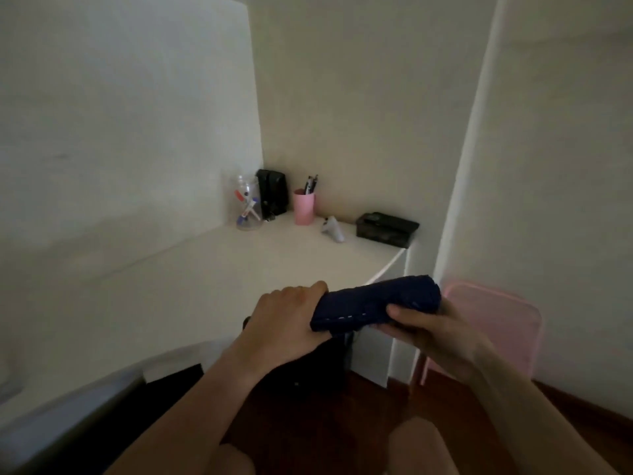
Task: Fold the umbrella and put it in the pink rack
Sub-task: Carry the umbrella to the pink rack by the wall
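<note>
Fingers (399,308) of both hands grip the folded umbrella (376,301) beside the pink rack (496,323) (desk (239,269) behind).

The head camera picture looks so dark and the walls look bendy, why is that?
In the head view the room is dimly lit, so the navy umbrella held by the left hand and right hand shows little detail; the wide-angle lens bows the wall edges into curves; the pink rack looks soft and hazy, and the far desk items are slightly blurred.
</note>
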`<state>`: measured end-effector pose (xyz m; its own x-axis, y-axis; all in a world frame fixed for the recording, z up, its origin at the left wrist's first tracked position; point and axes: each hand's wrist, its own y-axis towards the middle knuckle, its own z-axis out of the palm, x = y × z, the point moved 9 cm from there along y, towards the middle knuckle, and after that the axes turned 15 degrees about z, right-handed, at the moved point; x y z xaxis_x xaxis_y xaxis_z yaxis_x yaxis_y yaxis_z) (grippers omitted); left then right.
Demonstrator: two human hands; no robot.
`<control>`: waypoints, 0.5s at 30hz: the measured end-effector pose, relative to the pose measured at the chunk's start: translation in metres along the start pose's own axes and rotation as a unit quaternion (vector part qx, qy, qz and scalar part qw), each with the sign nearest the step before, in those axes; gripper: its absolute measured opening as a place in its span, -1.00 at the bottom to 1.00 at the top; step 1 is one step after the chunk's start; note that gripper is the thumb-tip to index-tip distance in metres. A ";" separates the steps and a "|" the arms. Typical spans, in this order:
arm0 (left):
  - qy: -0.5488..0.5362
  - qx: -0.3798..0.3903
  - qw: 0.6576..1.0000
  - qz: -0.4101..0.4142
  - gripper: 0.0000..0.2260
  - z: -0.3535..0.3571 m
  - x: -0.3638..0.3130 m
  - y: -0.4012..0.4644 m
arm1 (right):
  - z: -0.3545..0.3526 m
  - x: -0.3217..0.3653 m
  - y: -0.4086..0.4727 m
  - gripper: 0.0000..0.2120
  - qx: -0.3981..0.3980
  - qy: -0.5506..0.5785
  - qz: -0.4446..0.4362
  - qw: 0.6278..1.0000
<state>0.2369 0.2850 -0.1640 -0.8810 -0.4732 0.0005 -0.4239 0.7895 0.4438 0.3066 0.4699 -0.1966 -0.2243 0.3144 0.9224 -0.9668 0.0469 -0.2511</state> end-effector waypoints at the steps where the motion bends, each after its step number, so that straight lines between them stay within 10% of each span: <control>1: 0.009 0.003 1.000 0.013 -0.66 0.009 -0.008 0.010 | -0.019 0.003 -0.005 -0.57 -0.011 -0.038 0.002 0.999; 8: 0.032 0.041 0.988 0.145 -0.65 0.119 -0.081 0.102 | -0.160 0.003 -0.014 -0.61 -0.104 -0.422 0.081 0.897; 15: -0.075 0.166 0.966 0.186 -0.51 0.284 -0.114 0.219 | -0.332 -0.024 0.020 -0.78 -0.177 -0.369 0.092 0.908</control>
<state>0.1847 0.6233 -0.3214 -0.9952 -0.0907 -0.0369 -0.0947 0.9874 0.1268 0.3330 0.7781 -0.3210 -0.5243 -0.3673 0.7682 -0.8347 0.4001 -0.3784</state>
